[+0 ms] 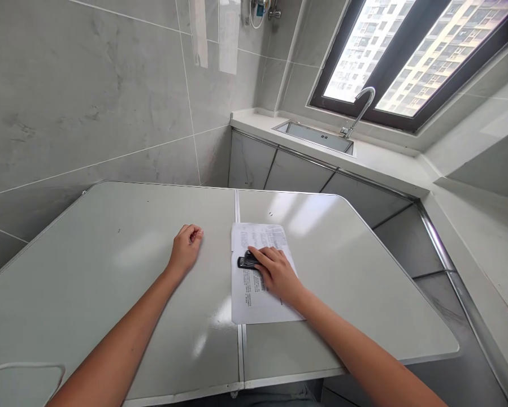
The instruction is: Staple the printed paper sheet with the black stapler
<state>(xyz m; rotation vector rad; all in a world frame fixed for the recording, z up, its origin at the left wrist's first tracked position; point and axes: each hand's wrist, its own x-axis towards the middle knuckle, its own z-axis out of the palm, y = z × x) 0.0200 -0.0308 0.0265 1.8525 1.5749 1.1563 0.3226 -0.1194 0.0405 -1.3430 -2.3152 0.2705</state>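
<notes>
Printed white paper [262, 305] lies on the pale folding table [173, 339], across its centre seam. On the paper's left half rests a black stapler [247, 262], and my right hand [277, 272] has its fingers wrapped over the stapler's right end. My left hand [186, 246] rests on the table to the left of the paper, fingers curled in; whether anything small is inside them is hidden.
Tiny dark bits [270, 213] lie beyond the paper. Behind the table stand a counter with a sink [317, 135] and a curved faucet [366, 104]. A tiled wall rises at the left. A white cable [25, 365] is at the bottom left.
</notes>
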